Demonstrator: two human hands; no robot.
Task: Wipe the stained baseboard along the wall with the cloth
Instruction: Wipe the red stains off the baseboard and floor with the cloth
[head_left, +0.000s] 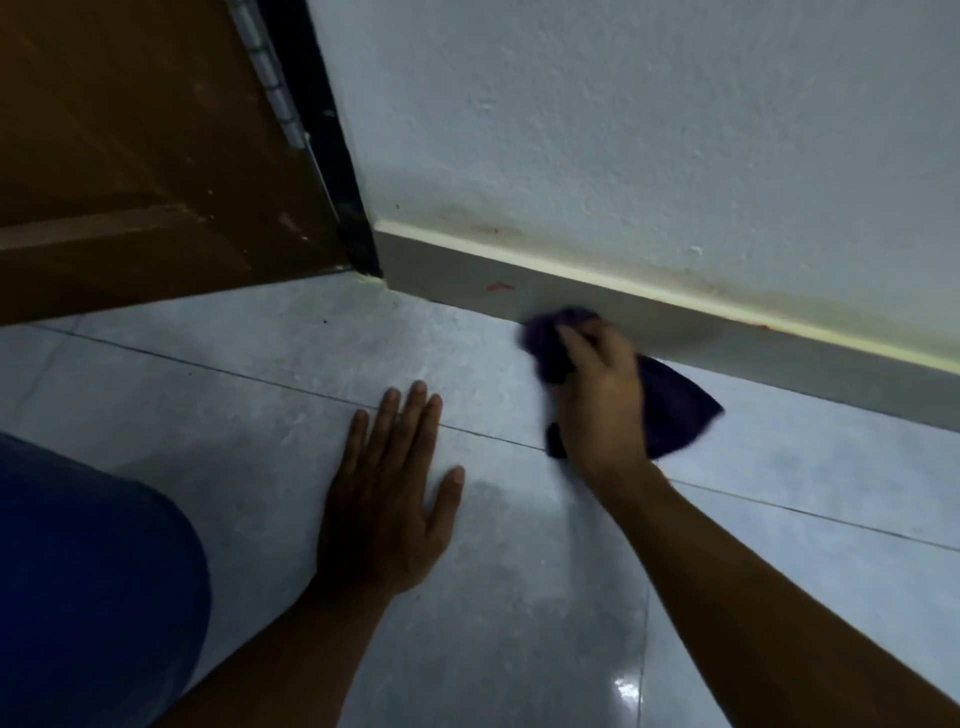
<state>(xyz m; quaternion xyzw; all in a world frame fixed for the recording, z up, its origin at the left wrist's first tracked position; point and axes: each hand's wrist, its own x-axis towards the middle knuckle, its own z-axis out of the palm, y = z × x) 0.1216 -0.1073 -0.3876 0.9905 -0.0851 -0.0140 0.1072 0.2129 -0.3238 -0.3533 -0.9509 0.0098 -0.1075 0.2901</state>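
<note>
— Tiled floor (260, 374), brown door (130, 156) far left. Left hand (387, 499)?
— Flat, fingers spread, palm down on tile.
— Right hand (597, 395)?
— Clenched round purple cloth (670, 410), pressed against grey baseboard (779, 348), red mark (500, 286) just left.

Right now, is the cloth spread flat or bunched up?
Bunched: the purple cloth is gathered in the right hand, one corner hanging loose, its blurred front against the baseboard.
</note>
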